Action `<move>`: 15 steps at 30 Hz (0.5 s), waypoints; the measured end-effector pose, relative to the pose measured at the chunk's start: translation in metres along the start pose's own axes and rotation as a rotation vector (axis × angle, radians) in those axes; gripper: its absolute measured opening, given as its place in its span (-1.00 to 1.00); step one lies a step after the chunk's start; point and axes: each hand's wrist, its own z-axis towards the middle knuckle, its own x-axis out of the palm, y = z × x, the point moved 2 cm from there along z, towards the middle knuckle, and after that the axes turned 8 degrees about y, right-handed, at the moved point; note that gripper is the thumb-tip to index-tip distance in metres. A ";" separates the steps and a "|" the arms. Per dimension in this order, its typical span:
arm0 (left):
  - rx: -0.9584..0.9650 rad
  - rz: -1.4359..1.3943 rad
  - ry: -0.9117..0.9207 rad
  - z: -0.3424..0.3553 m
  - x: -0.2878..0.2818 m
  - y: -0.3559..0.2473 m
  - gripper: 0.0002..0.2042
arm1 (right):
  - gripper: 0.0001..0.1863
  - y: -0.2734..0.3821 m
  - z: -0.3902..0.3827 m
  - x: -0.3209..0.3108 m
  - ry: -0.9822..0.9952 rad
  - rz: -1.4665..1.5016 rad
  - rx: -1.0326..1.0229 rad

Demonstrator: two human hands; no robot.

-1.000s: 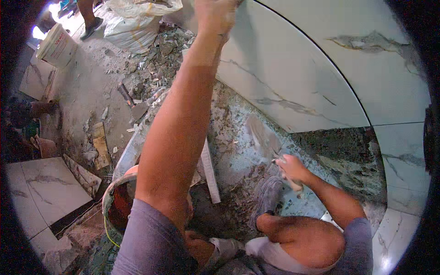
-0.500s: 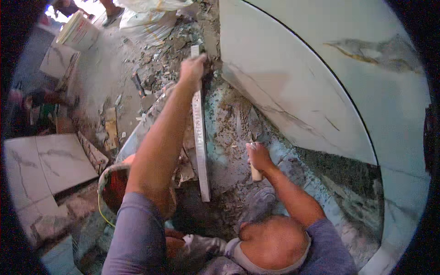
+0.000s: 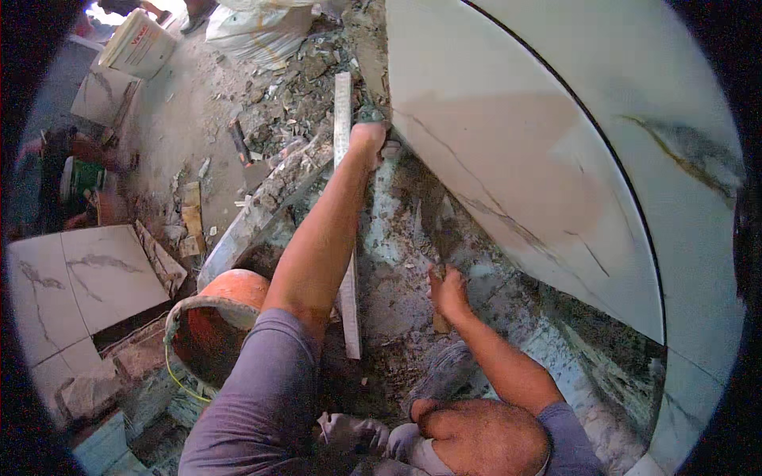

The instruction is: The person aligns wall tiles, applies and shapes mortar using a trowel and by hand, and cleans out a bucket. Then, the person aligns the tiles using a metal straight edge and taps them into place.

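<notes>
My right hand point(image 3: 450, 292) is closed round the wooden handle of a trowel point(image 3: 440, 323); its mortar-smeared blade points away from me over the rough bed. Beyond it, my left hand point(image 3: 370, 141) reaches down by the tile's far corner, fingers curled beside a grey lump point(image 3: 368, 115). What those fingers hold is hidden. A long pale metal straightedge point(image 3: 350, 309) lies just left of that hand, partly covered by my forearm. The large cream marbled tile point(image 3: 508, 166) borders the mortar bed point(image 3: 389, 293) on the right.
An orange bucket point(image 3: 238, 287) lies tipped at my left. Farther off are rubble point(image 3: 274, 103), a dark-handled hammer-like tool point(image 3: 240, 144), a white sack point(image 3: 258, 36) and a white pail point(image 3: 140, 46). Marbled floor tiles point(image 3: 111, 274) end in a broken edge at left.
My left hand has come off the straightedge and moved right, toward the tile corner. The right hand has shifted slightly nearer with the trowel. The view has shifted, exposing more of the bucket.
</notes>
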 end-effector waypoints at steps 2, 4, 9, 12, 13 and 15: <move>-0.006 0.064 0.004 0.007 -0.001 -0.002 -0.79 | -0.61 0.004 -0.003 0.001 -0.001 0.126 0.088; -0.044 0.113 -0.010 0.014 -0.006 -0.003 -0.82 | -0.61 0.016 -0.008 -0.002 -0.088 -0.109 -0.095; 0.200 0.556 -0.010 0.020 -0.009 -0.005 -0.83 | -0.59 0.031 -0.015 -0.010 -0.060 -0.148 -0.061; 0.063 -0.023 0.092 0.016 0.002 -0.006 -0.81 | -0.57 0.031 -0.015 -0.009 -0.028 -0.150 -0.038; -0.011 0.040 0.020 0.013 0.002 -0.009 -0.83 | -0.56 0.031 -0.015 -0.008 -0.045 -0.142 -0.075; -0.107 0.139 -0.066 0.007 0.003 -0.015 -0.84 | -0.56 0.030 -0.015 -0.005 -0.098 -0.147 -0.131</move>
